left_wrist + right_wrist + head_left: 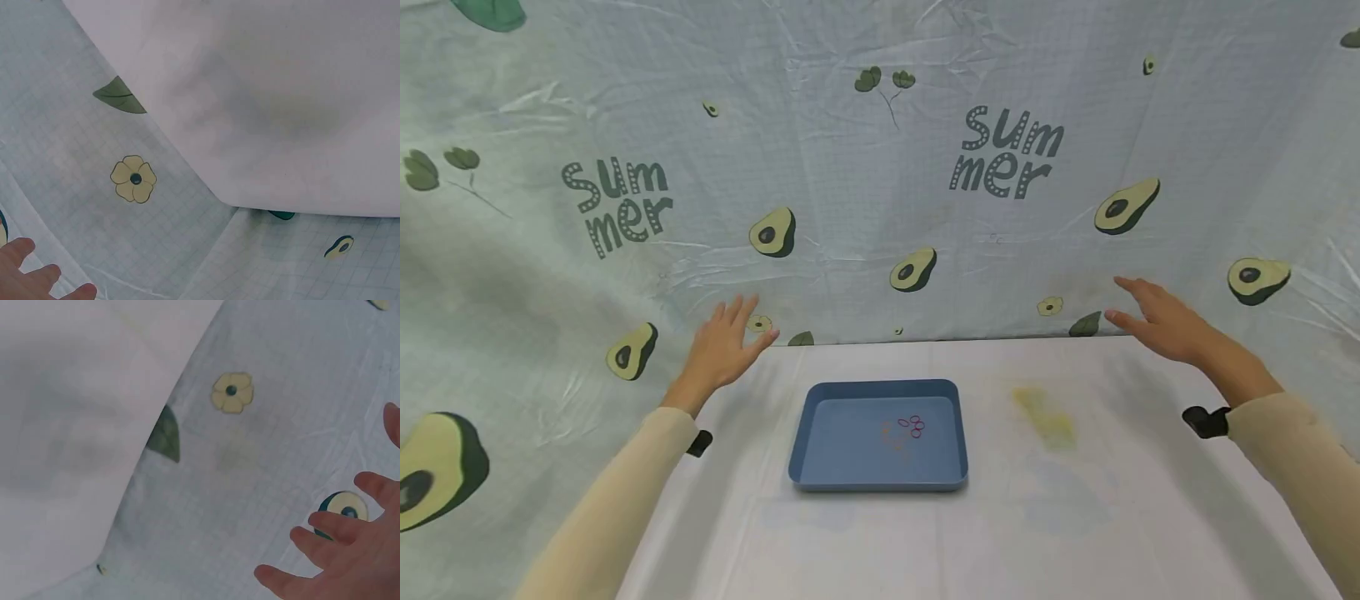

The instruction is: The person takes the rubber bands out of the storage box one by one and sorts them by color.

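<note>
Blue tray point(837, 450) sits flat on the white counter point(865, 550), a bit left of mid, prob. so it's reachable from both sides; raised rim likely keeps small stuff in. Red rings point(915, 426) + faint orange rings point(898, 446) lie loose in the tray's right half, reds bunched; material n/a at this res, maybe rubber bands. L hand point(722, 346) & R hand point(1168, 327) both raised, fingers spread, nothing gripped, near far-left & far-right counter corners resp.; prob. held wide to keep the tray in full view. Black straps point(700, 443) at wrists, prob. cam mounts. Edges: far counter edge runs right by the printed curtain point(835, 158), so less room on tray's far side. Widest room is right of tray, past the yellow stain point(1047, 417), which looks flat, no snag. Left strip narrower. Good room on near side too, tho near counter edge is out of frame.
</note>
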Demonstrator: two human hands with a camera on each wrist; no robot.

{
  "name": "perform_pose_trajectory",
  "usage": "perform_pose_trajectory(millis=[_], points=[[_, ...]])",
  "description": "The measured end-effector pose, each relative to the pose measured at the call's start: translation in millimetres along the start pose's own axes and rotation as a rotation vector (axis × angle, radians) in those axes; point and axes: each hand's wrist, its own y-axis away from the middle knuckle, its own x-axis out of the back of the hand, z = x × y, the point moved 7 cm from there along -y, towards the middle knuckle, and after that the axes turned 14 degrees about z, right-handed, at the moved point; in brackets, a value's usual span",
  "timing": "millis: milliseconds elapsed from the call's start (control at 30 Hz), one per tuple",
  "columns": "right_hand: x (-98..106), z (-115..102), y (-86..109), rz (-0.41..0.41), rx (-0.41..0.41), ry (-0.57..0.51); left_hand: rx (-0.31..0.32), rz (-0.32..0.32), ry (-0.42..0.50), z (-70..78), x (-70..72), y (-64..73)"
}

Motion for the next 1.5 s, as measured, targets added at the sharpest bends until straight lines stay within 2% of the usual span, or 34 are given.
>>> perform_pose_trajectory(millis=[167,367,600,767,967,1333,1500], points=[[-12.2,-15.6,12.1,0.002,0.043,-0.033,0.048,-0.005,0.085,2.4,-11.5,17.1],[-30.5,-47.2,20.2,0.003,0.095,-0.113,0.093,-0.028,0.197,9.7,-31.8,36.7],[-54.4,-88.2,26.4,-0.039,0.134,-0.213,0.181,-0.098,0.400,19.8,-58.0,61.9],[-66.9,-107.8,28.1,-0.051,0.156,-0.268,0.198,-0.162,0.437,29.4,-71.1,78.2],[-81.6,-118.0,28.8,-0.058,0.161,-0.342,0.222,-0.198,0.501,39.1,-81.3,88.4],[-101.6,-129.7,30.1,-0.061,0.158,-0.377,0.285,-0.207,0.597,44.8,-89.9,99.2],[-111.4,-134.5,30.8,-0.064,0.148,-0.378,0.327,-0.215,0.601,46.0,-92.3,104.1]])
